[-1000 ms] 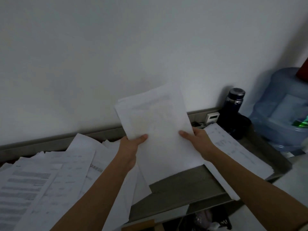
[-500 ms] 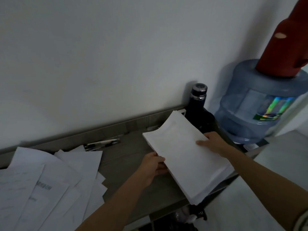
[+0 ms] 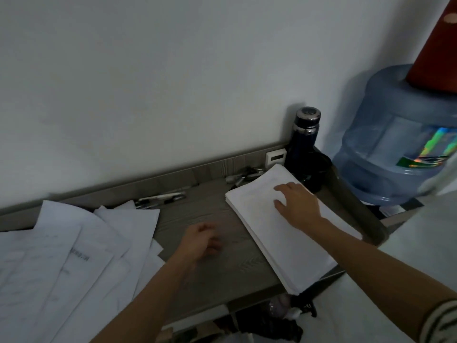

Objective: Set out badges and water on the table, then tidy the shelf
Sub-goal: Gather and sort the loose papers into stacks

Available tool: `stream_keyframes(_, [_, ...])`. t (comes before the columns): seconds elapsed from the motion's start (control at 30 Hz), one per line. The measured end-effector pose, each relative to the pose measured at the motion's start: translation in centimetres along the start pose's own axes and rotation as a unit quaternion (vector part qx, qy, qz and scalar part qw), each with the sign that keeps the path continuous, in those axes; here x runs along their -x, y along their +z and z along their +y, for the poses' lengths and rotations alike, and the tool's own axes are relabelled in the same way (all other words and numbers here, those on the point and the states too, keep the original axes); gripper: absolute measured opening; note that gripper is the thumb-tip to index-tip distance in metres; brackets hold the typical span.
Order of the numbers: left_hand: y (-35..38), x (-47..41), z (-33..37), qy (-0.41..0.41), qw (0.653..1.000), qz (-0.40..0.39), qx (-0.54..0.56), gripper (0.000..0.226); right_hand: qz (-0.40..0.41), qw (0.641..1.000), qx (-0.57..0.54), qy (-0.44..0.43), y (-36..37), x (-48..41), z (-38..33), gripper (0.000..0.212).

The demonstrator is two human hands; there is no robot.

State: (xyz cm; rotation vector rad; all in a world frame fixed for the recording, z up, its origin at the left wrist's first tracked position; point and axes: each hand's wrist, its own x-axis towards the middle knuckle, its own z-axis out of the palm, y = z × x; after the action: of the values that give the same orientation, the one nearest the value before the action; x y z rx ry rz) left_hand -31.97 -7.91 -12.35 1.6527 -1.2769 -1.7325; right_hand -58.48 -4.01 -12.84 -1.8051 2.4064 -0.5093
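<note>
Shelf (image 3: pixel 235 268), grey wood-grain top, against a white wall.

- Stack of paper (image 3: pixel 279 241): squared pile at the right end, lying at a slant. Its far corner is near the back edge and its near corner overhangs the front edge.
- Right hand (image 3: pixel 298 205): lies flat on the far half of the stack, fingers spread and straight, pressing down.
- Left hand (image 3: pixel 201 240): over the bare middle of the shelf, fingers loosely curled, holding nothing.
- Loose sheets (image 3: pixel 74 243): fanned and overlapping across the left end.
- Pens (image 3: pixel 160 199): along the back edge.
- Flask (image 3: pixel 305 144): dark, upright in the back right corner, just beside the stack.
- Water jug (image 3: pixel 395 149): large and blue, beyond the right end.

Step in hand, as judged: shelf tidying, with one pile settled and the loose sheets next.

Handling notes:
- Keep the flat palm on the stack while turning it square to the front edge, so the overhanging corner cannot tip.
- Gather the fanned sheets with both hands.
- Tap the edges even before laying them on top.
- Steer clear of the flask.
</note>
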Motion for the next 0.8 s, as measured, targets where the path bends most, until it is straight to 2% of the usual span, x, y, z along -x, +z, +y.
stream_keyframes(0.17, [-8.5,2.6,-1.9,0.036,0.994,0.095,-0.029,0.014,-0.044,0.993,-0.043,-0.103,2.6,-0.2,-8.6,0.036])
stream_keyframes(0.27, [-14.4,4.5,-3.6,0.050,0.985,0.152,-0.070,0.017,-0.097,0.981,-0.067,-0.154,4.4,0.3,-14.5,0.036])
stream_keyframes(0.4, [-22.5,6.7,-6.7,0.065,0.962,0.222,-0.146,0.017,-0.167,0.959,-0.161,-0.161,6.7,2.1,-21.7,0.034])
stream_keyframes(0.53, [-31.2,8.6,-9.7,0.065,0.915,0.292,-0.270,0.021,-0.244,0.921,-0.286,-0.103,9.0,4.1,-29.2,0.035])
stream_keyframes(0.67, [-39.6,10.1,-13.1,0.039,0.892,0.324,-0.313,0.031,-0.337,0.852,-0.399,0.043,10.7,6.2,-36.0,0.060])
stream_keyframes(0.73, [-43.4,10.7,-15.0,0.005,0.876,0.320,-0.361,0.045,-0.330,0.831,-0.431,0.121,11.2,6.6,-38.9,0.081])
stream_keyframes(0.8, [-46.2,11.2,-16.9,-0.037,0.861,0.285,-0.419,0.061,-0.299,0.813,-0.470,0.170,11.8,6.6,-41.0,0.090])
